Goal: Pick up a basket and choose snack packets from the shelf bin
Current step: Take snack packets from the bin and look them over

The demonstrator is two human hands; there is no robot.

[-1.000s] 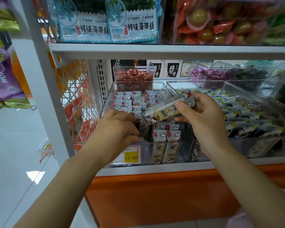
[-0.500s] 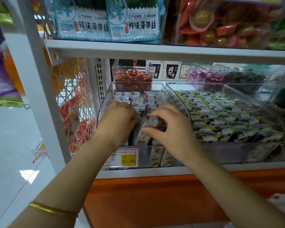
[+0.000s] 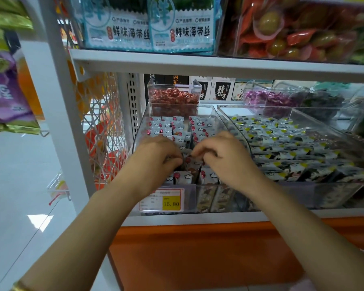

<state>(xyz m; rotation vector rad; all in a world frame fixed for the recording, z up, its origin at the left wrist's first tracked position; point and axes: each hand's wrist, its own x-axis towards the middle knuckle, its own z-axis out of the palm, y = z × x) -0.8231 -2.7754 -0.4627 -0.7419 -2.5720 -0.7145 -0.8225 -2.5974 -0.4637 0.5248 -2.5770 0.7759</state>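
- Right hand [image 3: 225,158]: knuckles up, fingers curled. Thumb and fingertips look pinched on the top edge of one of the snack packets [image 3: 183,178], about midway along the bin.
- Left hand [image 3: 156,159]: just beside the right, fingers curled down, tips buried among the same packets. Cannot tell whether it grips one.
- The packets stand on edge in tight rows and fill the clear bin [image 3: 138,131] from back wall to front wall. The bin sits at the left end of the shelf [image 3: 198,219], against its front edge.
- Basket: not in view. Neither hand carries it.
- Step in hand, as I read it: choosing, a packet being worked loose.
- Risk: the rows are packed, so lifting one may drag its neighbours up and over the front wall.
- Risk: the wrappers look slick, so a fingertip pinch may slip.
- Risk: with both hands crowded in one spot and no basket to hand, a freed packet has nowhere to go and may drop.
- Risk: a forearm could knock the price tag [image 3: 162,199] on the bin's front wall.
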